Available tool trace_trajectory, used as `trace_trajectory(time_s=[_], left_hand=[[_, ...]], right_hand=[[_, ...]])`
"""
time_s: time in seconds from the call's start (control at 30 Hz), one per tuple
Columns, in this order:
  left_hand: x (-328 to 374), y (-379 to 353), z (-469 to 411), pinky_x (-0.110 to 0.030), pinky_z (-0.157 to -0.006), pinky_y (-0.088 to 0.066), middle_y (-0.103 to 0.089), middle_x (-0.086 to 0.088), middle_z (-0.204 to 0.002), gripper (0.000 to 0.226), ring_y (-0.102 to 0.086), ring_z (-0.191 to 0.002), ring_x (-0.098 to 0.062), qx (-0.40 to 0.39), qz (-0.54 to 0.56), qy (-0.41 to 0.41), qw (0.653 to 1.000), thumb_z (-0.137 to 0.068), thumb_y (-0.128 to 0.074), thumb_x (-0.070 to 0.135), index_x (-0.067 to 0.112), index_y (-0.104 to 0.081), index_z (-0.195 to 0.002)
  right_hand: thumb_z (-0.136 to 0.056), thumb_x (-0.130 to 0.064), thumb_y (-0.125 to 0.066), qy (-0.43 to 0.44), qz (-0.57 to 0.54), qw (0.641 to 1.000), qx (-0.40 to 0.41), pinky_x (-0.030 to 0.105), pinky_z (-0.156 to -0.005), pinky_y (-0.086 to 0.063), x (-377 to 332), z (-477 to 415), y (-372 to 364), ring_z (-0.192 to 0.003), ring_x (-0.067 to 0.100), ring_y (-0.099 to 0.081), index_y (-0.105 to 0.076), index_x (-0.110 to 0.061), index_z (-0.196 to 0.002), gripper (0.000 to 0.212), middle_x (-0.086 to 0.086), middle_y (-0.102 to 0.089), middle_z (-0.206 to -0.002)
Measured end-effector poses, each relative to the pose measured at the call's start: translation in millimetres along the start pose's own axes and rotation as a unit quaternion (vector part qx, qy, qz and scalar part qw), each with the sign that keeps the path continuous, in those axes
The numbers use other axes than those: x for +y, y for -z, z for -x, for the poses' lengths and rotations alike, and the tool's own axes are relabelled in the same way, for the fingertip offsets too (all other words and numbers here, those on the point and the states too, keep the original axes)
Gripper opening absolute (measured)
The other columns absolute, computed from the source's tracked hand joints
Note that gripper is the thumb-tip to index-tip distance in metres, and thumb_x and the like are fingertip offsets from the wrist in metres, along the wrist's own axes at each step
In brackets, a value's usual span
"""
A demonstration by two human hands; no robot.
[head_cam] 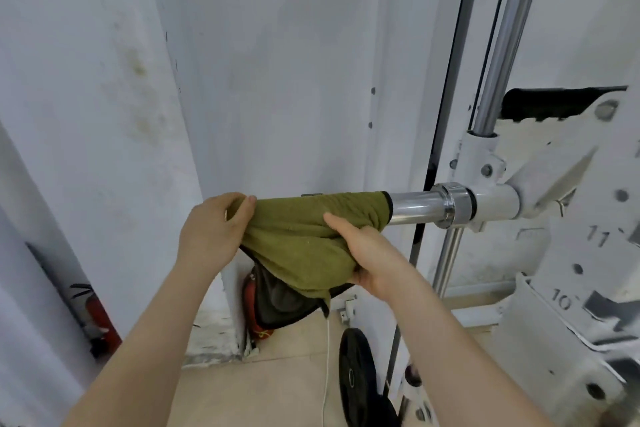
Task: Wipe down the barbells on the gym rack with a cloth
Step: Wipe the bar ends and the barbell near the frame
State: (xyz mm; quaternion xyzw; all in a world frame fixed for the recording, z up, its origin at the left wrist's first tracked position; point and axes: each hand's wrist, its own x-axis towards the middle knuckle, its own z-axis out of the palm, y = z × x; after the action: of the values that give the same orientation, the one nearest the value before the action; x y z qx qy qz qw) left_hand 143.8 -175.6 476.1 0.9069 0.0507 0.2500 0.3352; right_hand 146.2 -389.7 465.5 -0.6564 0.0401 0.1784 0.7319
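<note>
Facing: the white wall (104, 80), close in front of me and stained in patches.
Rack (554, 288): a white frame at my right, marked 10 and 11 on its upright. A chrome guide rod (502, 45) rises from its collar.
Cloth (304, 239): olive green with a dark edge, draped over the barbell's end and hanging bunched beneath it.
Barbell (412, 206): the chrome sleeve sticks out level from the rack towards my left. Only a short bare stretch shows between the cloth and the collar.
Left hand (211, 229): my fingers curl over the cloth-covered tip of the bar, gripping it.
Right hand (374, 253): I clutch the gathered cloth under the bar, with my thumb lying up along it.
Weight plate (356, 378): black, on edge on the floor below.
</note>
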Motion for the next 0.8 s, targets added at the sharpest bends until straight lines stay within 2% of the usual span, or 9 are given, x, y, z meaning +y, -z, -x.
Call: trace_trajectory(time_s=[0.07,0.17,0.23,0.3,0.4,0.47,0.53,0.67,0.8], left_hand=[[2.4,-0.7,8.7,-0.032,-0.075,-0.042,-0.069,-0.001,-0.1,0.028,-0.059,-0.096,-0.023,0.05,-0.047,-0.078,0.995,-0.098,-0.046,0.034,0.017,-0.068,-0.1],[1.7,-1.2,17.0,-0.03,-0.092,-0.041,-0.061,0.009,-0.128,0.029,-0.053,-0.12,-0.017,0.04,-0.082,-0.123,0.988,-0.097,-0.051,0.029,0.026,-0.064,-0.123],[-0.6,4.1,17.2,-0.031,-0.102,-0.037,-0.057,0.013,-0.133,0.033,-0.05,-0.125,-0.014,0.02,-0.094,-0.138,0.986,-0.096,-0.053,0.027,0.029,-0.062,-0.127],[0.4,8.1,16.0,-0.031,-0.103,-0.036,-0.059,0.012,-0.131,0.032,-0.054,-0.12,-0.015,0.021,-0.107,-0.151,0.983,-0.096,-0.054,0.026,0.028,-0.063,-0.126],[17.1,-3.1,17.3,-0.03,-0.081,-0.043,-0.07,0.009,-0.109,0.024,-0.062,-0.094,-0.02,0.03,-0.139,-0.18,0.973,-0.094,-0.055,0.022,0.025,-0.071,-0.111],[31.5,-16.6,19.5,-0.028,-0.06,-0.037,-0.067,0.003,-0.084,0.018,-0.058,-0.074,-0.021,0.022,-0.139,-0.159,0.977,-0.091,-0.052,0.014,0.017,-0.069,-0.094],[42.4,-26.5,20.8,-0.026,-0.056,-0.034,-0.062,0.006,-0.077,0.018,-0.055,-0.07,-0.016,-0.006,-0.091,-0.152,0.984,-0.09,-0.05,0.014,0.017,-0.068,-0.091],[49.4,-23.6,13.7,-0.029,-0.078,-0.047,-0.067,0.016,-0.093,0.021,-0.061,-0.089,-0.009,-0.005,0.062,-0.119,0.991,-0.093,-0.052,0.029,0.033,-0.071,-0.102],[20.2,-24.7,-8.3,-0.032,-0.058,-0.039,-0.056,0.002,-0.067,0.045,-0.054,-0.067,-0.027,0.046,-0.074,-0.034,0.996,-0.093,-0.037,0.045,0.02,-0.055,-0.06]], right_hand=[[-0.085,-0.055,-0.063,0.002,0.234,0.972,-0.029,0.033,-0.071,-0.06,-18.9,25.6,9.0,-0.085,0.019,-0.072,-0.063,-0.014,-0.115,0.051,0.004,-0.072,-0.101],[-0.088,-0.064,-0.049,-0.001,0.564,0.826,-0.006,0.033,-0.071,-0.058,-53.4,63.9,12.9,-0.059,0.015,-0.069,-0.066,-0.01,-0.078,0.057,0.004,-0.074,-0.068],[-0.086,-0.066,-0.048,0.051,0.659,0.747,0.076,0.034,-0.077,-0.055,-75.1,80.4,9.6,-0.065,0.013,-0.067,-0.065,-0.012,-0.076,0.058,0.002,-0.074,-0.068],[-0.08,-0.066,-0.057,0.169,0.649,0.731,0.123,0.038,-0.088,-0.051,-86.3,73.8,-1.8,-0.096,0.018,-0.064,-0.063,-0.018,-0.11,0.058,0.002,-0.07,-0.106],[-0.072,-0.06,-0.068,0.284,0.683,0.672,0.034,0.046,-0.099,-0.043,-70.0,22.3,-41.8,-0.125,0.026,-0.046,-0.031,-0.027,-0.145,0.088,0.005,-0.045,-0.139],[-0.075,-0.047,-0.067,0.326,0.685,0.652,0.007,0.045,-0.094,-0.044,-44.1,-16.2,-57.2,-0.114,0.025,-0.053,-0.042,-0.028,-0.136,0.068,0.002,-0.055,-0.126],[-0.079,-0.042,-0.063,0.381,0.647,0.658,0.057,0.04,-0.085,-0.044,-29.5,-35.6,-45.6,-0.098,0.023,-0.06,-0.051,-0.027,-0.122,0.047,-0.001,-0.062,-0.108],[-0.075,-0.056,-0.064,0.366,0.716,0.579,0.132,0.038,-0.087,-0.039,-28.6,-36.7,27.1,-0.1,0.02,-0.057,-0.052,-0.026,-0.122,0.057,-0.004,-0.061,-0.108],[-0.069,-0.037,-0.077,0.317,0.755,0.517,0.25,0.052,-0.107,-0.02,-23.7,-20.6,109.8,-0.116,0.023,-0.05,-0.051,-0.025,-0.124,0.062,0.001,-0.058,-0.116]])
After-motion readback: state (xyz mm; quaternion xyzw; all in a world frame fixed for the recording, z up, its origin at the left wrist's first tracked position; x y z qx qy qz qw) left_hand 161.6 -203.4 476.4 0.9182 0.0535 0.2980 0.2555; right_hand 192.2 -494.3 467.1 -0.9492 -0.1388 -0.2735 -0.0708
